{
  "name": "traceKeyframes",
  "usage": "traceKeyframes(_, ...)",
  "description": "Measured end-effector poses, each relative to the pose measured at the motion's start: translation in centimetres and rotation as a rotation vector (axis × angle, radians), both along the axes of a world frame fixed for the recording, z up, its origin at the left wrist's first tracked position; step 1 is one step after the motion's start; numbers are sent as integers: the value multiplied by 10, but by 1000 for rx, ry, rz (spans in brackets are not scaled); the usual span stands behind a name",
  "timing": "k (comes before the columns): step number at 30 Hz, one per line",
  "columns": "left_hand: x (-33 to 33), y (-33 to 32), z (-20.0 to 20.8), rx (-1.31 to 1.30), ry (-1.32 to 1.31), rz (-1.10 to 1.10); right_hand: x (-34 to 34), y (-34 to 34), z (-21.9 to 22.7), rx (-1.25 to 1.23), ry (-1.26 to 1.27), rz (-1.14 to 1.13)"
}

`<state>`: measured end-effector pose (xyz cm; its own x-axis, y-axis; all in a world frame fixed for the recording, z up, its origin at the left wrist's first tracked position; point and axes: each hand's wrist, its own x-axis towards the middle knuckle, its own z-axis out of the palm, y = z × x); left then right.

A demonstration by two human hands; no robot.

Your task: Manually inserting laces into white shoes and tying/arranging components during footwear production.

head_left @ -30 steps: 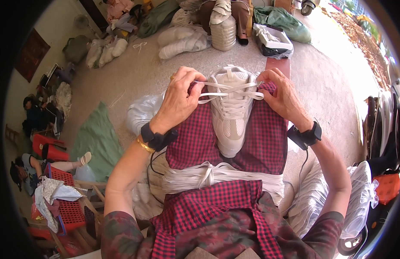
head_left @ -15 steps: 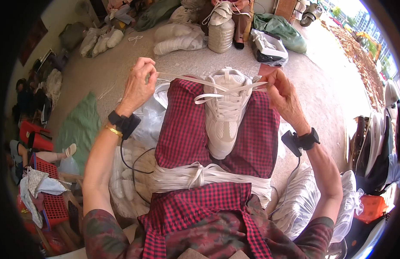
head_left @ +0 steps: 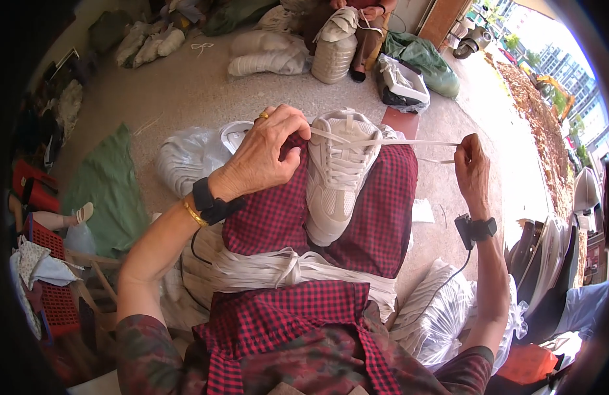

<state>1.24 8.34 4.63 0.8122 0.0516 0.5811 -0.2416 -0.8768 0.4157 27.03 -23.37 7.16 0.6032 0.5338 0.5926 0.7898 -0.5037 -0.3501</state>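
The pale shoe point(head_left: 332, 210) sits between the person's thighs, against the red-and-black checked apron point(head_left: 265, 220), its toe toward the body and its tongue away. Just beside the collar, the left hand point(head_left: 261, 155) has its grip on a short run of white lace point(head_left: 416, 142) at the curled fingers; the thumb tip appears a little apart from them. Well out to the other side, the right hand point(head_left: 473, 172) has a pinching grip on the lace, which stretches nearly straight across the tongue. A 2nd strand hangs slacker below it near the right hand; I cannot tell whether that hand holds it too.

The main risk looks like uneven tension: a harder pull from the right could drag the crossing off centre, leave the 2 ends unequal, or slip the short left end out of its looser-looking grip. The flat lace could also twist if the fingers roll it. Only the thighs appear to steady the shoe, so a sideways tug might turn or tip it. The cable point(head_left: 457, 273) below the black wrist device point(head_left: 482, 229) might snag during a wide reach
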Motion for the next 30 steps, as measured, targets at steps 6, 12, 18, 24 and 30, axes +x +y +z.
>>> traceKeyframes(6, 16, -9, -2, 45, 7, 104, -30, 38, -16, -95, -16, 338)
traceKeyframes(12, 27, -5, 1, 85, -11, 10, -70, 74, -15, -201, 196, 540)
traceKeyframes(18, 24, 35, 1, 457, -127, -109, -60, 70, -4, -282, -118, 564)
traceKeyframes(24, 1, 76, 15, 449, -97, -51, -26, 42, 20, -425, -329, 487)
traceKeyframes(30, -85, 144, 54, 474, -88, 297, 35, -43, 72, -397, -381, 178)
